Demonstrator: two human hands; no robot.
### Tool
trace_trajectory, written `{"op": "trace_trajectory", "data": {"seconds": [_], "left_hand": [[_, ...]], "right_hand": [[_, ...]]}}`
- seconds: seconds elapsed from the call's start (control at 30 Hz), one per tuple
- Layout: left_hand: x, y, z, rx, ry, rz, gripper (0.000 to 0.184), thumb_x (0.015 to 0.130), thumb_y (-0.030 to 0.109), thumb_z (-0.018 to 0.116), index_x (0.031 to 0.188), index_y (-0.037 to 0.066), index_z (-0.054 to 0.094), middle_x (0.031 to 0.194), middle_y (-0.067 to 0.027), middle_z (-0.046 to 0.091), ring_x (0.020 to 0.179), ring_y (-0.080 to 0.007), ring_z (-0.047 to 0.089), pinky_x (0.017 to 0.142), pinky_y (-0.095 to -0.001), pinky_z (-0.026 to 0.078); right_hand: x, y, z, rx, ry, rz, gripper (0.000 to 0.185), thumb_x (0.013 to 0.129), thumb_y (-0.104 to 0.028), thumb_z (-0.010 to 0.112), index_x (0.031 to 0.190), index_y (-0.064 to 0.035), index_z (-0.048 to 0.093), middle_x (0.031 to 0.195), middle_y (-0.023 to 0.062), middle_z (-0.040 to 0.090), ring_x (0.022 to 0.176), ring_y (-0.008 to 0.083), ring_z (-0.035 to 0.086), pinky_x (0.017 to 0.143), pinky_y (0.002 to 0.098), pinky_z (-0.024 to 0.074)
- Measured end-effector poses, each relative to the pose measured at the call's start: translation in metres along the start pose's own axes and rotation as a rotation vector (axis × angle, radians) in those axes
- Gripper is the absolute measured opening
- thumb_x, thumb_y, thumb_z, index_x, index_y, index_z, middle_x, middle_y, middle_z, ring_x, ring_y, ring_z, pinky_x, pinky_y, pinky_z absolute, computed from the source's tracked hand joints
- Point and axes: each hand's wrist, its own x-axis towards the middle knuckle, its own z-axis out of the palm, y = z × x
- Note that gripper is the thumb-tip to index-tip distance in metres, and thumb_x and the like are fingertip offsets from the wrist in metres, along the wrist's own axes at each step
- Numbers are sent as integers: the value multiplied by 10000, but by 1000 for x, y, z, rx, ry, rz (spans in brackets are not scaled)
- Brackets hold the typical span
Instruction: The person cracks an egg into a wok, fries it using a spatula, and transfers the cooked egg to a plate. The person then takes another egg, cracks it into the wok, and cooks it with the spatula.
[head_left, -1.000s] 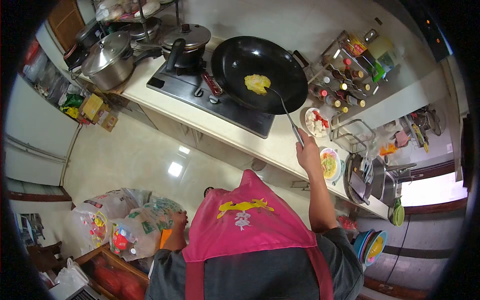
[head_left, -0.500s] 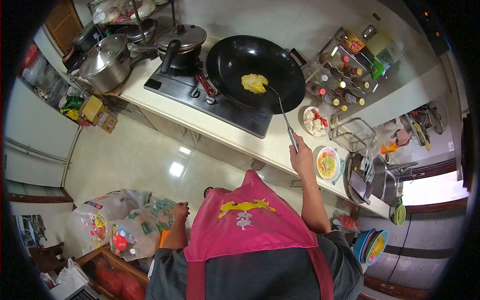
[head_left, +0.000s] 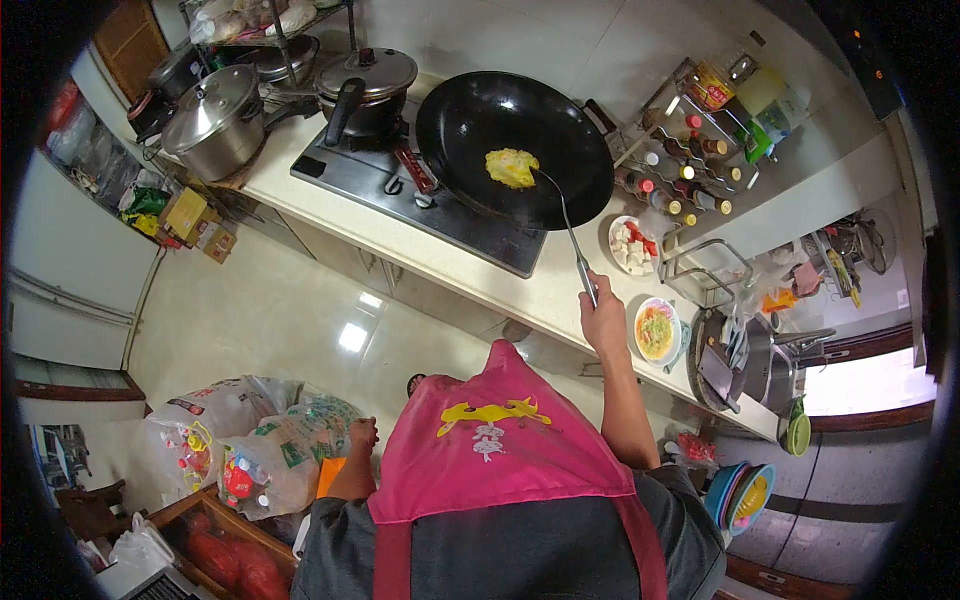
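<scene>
My right hand (head_left: 603, 313) is closed around the handle of a long metal spatula (head_left: 573, 230). Its far end reaches into a big black wok (head_left: 460, 125) on the stove and touches a yellow piece of cooked egg (head_left: 511, 168). Beside the wok, a plate of white cubes and red pieces (head_left: 632, 246) rests on the counter, and a white bowl of shredded food (head_left: 656, 331) lies right of my hand. My left hand (head_left: 364, 432) hangs low at my side near the plastic bags, its fingers curled; whether anything is in it is too small to tell.
A lidded pot (head_left: 368, 85) occupies the left burner of the stove (head_left: 440, 215), with a pressure cooker (head_left: 213, 120) farther left. A bottle rack (head_left: 690, 160) stands right of the wok. Stuffed plastic bags (head_left: 285, 455) are on the floor at lower left.
The spatula and my right hand have moved slightly toward me and left. The egg piece remains in the wok at the spatula's end. My left hand has shifted a little at my side.
</scene>
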Motion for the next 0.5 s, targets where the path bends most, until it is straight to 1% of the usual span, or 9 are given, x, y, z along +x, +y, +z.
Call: {"op": "trace_trajectory", "data": {"seconds": [0.1, 0.2, 0.33, 0.5], "left_hand": [[0, 10, 2, 4, -6, -17, 251, 881, 206, 647, 982, -20, 603, 635, -73, 587, 439, -177, 545, 389, -310, 413], [0, 18, 4, 7, -33, 7, 247, 891, 205, 638, 991, -19, 609, 639, -69, 593, 439, -173, 547, 389, -308, 408], [0, 19, 6, -32, -38, 54, 238, 891, 197, 639, 980, -22, 615, 639, -61, 588, 432, -164, 532, 389, -310, 397], [-15, 32, 6, -5, -14, 21, 256, 872, 200, 658, 981, -29, 618, 618, -58, 578, 429, -164, 526, 389, -312, 398]], "right_hand": [[-1, -4, -2, -10, 2, 3, 359, 903, -131, 606, 1252, -89, 530, 814, 250, 660, 783, 434, 655, 690, 491, 499], [-2, -12, -9, -2, -59, 37, 372, 900, -98, 586, 1260, -57, 504, 962, 306, 652, 881, 470, 641, 754, 521, 507], [-1, -10, -7, -2, -62, 42, 374, 898, -97, 588, 1261, -58, 506, 958, 305, 652, 883, 470, 640, 753, 519, 506], [-1, -10, -8, -9, -67, 44, 378, 895, -94, 591, 1262, -59, 506, 955, 306, 652, 879, 471, 639, 753, 521, 506]]}}
